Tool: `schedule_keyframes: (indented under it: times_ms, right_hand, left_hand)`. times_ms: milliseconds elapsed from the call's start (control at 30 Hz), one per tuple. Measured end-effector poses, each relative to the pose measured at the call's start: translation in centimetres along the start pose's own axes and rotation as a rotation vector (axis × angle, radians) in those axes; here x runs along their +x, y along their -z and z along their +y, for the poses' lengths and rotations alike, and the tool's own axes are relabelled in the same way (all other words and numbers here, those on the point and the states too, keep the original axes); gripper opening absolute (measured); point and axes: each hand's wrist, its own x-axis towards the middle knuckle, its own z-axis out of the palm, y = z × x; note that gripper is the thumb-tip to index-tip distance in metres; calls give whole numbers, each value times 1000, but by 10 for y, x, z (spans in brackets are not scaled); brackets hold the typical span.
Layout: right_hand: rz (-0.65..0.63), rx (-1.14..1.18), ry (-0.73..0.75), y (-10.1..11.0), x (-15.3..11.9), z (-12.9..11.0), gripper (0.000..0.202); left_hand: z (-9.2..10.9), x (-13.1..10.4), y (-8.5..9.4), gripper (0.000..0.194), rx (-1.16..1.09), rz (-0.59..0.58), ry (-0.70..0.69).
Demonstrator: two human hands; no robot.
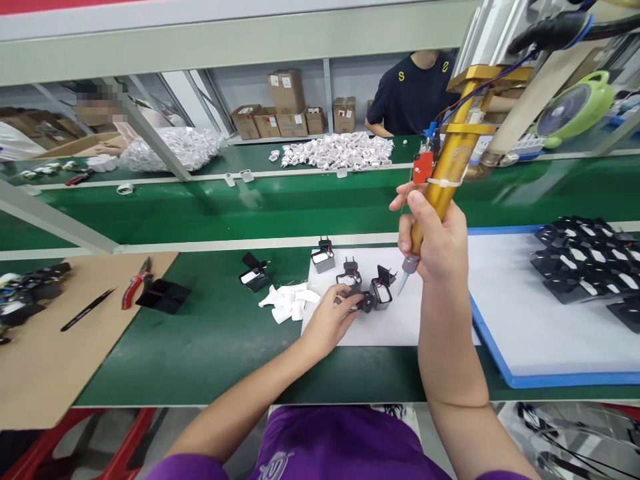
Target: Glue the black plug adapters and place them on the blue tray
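Observation:
My right hand (435, 233) is wrapped round a gold dispensing tool (453, 157) with a red switch block; its pale blue nozzle (403, 283) points down over a white sheet (400, 327). My left hand (333, 317) has its fingers closed on a small black device (364, 302) on that sheet. Beside it stands an open black case (383, 293) with a white piece inside and a raised plug part. Two similar cases (323, 259) lie behind my left hand. White cloth pieces (289, 301) and another open case (254, 273) sit to the left.
A blue-edged tray (500, 360) at the right holds rows of black cases (585, 260). Pliers (136, 283), a black pen and a black box lie at the left. Behind, a green conveyor (300, 210) runs across, with white parts (340, 152) and two people beyond.

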Motion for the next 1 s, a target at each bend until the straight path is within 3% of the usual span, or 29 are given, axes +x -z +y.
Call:
schedule_keyframes:
  times_ms: [233,400,567,700,800,1000]
  right_hand:
    - [-16,-14,4,-2,-2,-1,32]
    - [-60,33,-2,-4,-6,-4,30]
    - [-106,60,-3,-9,-13,-6,27]
    - [-145,86,-3,-15,-21,-9,25]
    - [-154,64,13,-18,-26,-12,24]
    - [-143,12,0,-17,-27,-12,29]
  left_hand:
    - [10,-50,22,29,-137,15,163]
    - [7,-41,15,38,-224,-59,381]
    - [18,-28,11,31,-244,-117,500]
    - [41,-19,19,30,-264,-68,462]
    - [54,-7,26,35,-220,33,370]
    - [62,7,32,36,-219,137,242]
